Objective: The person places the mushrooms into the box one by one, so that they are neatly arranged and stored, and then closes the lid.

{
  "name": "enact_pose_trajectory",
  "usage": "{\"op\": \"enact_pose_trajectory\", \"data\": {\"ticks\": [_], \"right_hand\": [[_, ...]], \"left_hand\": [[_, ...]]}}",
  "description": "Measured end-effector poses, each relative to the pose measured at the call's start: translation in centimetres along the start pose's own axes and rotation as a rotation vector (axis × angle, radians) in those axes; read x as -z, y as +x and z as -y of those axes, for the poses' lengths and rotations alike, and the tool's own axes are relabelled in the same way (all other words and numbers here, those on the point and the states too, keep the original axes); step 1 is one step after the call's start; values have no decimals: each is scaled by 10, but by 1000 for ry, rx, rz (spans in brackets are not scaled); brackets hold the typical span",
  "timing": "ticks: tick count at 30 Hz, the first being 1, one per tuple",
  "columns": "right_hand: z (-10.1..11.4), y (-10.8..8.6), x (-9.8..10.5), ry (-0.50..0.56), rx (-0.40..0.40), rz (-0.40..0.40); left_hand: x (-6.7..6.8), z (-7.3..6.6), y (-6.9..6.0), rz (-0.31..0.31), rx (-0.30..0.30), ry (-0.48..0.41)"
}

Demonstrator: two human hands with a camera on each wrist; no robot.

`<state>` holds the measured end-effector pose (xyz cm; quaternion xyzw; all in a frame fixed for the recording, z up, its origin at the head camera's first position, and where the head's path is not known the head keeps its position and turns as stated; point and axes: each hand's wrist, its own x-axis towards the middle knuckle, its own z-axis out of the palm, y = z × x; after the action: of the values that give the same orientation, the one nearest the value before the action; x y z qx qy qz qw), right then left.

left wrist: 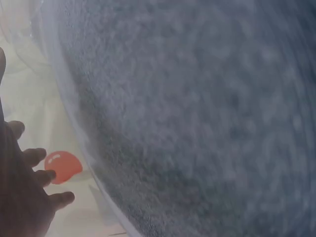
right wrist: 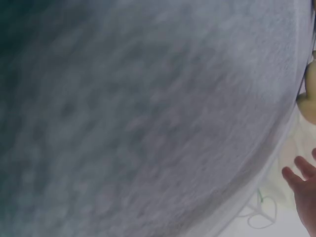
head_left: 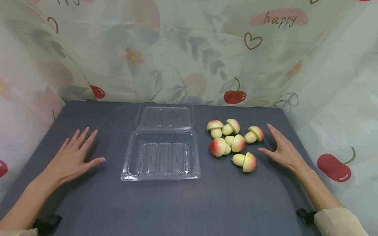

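In the head view, a clear plastic clamshell box [head_left: 160,177] stands in the middle of the table with its lid [head_left: 165,116] folded back. To its right lie several toy mushrooms [head_left: 249,162], cream with red-tinted caps, in a loose group. My left hand [head_left: 73,159] is spread with straight fingers over the table left of the box, holding nothing. Right of the mushrooms, my right hand [head_left: 283,149] holds nothing, its thumb and fingers apart; the nearest mushroom [head_left: 254,134] sits just beyond the fingertips. The left wrist view shows the left hand [left wrist: 24,182] at its edge.
The dark grey table [head_left: 165,206] ends at the back against a hanging patterned curtain [head_left: 183,49]. Similar curtain hangs on both sides. A dark wrist strap [head_left: 306,216] sits at the right sleeve, another dark band [head_left: 48,223] at the left wrist.
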<state>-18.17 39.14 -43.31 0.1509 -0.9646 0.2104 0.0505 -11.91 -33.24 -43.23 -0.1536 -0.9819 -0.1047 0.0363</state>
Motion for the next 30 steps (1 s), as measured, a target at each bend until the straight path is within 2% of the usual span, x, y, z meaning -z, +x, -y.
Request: {"op": "enact_pose_trajectory", "data": {"ticks": [8,13,18,30], "right_hand": [[9,8,-5,59,11,-52],[15,10,-10,98,13,-55],[19,14,-15,143,6,-49],[26,17,-21,192,-65,-83]], "left_hand": [[1,-11,6,-34,-58,-38],[3,-20,8,-28,-42,-135],[5,-31,11,-2,-9,-185],[-1,-55,19,36,-33,-349]]}}
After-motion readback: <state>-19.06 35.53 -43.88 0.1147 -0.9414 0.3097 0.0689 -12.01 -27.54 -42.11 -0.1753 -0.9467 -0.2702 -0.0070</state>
